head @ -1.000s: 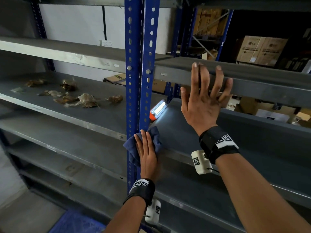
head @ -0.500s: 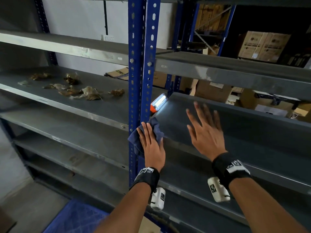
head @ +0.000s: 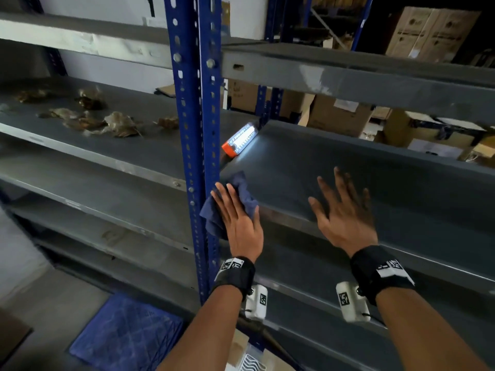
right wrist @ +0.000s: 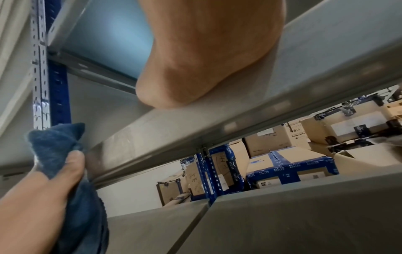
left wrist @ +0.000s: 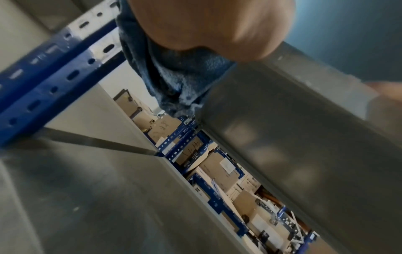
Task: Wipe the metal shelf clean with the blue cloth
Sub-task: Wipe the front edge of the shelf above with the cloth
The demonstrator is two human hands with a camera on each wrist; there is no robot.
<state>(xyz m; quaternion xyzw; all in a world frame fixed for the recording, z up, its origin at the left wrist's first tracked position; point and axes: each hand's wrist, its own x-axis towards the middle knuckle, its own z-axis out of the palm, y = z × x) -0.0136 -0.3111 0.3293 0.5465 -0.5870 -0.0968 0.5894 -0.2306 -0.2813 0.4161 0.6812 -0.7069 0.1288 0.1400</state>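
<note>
The blue cloth (head: 247,190) lies bunched on the front left corner of the grey metal shelf (head: 348,162), against the blue upright (head: 195,129). My left hand (head: 238,210) presses flat on it with straight fingers. Part of the cloth (left wrist: 174,72) hangs over the shelf's front lip (left wrist: 282,120). In the right wrist view my left thumb lies on the cloth (right wrist: 54,141) at the lip (right wrist: 195,128). My right hand (head: 340,210) is open with fingers spread, a hand's width to the right. Its heel rests on the shelf's front edge and it holds nothing.
A lit orange-and-white lamp (head: 239,140) lies at the shelf's back left. Another shelf (head: 348,76) runs close overhead. Dry leaves (head: 107,121) litter the neighbouring shelf on the left. Cardboard boxes (head: 334,113) stand behind. A blue mat (head: 126,330) lies on the floor.
My right hand has come down from the edge of the upper shelf onto the shelf beside the cloth. My left hand stays on the cloth at the corner.
</note>
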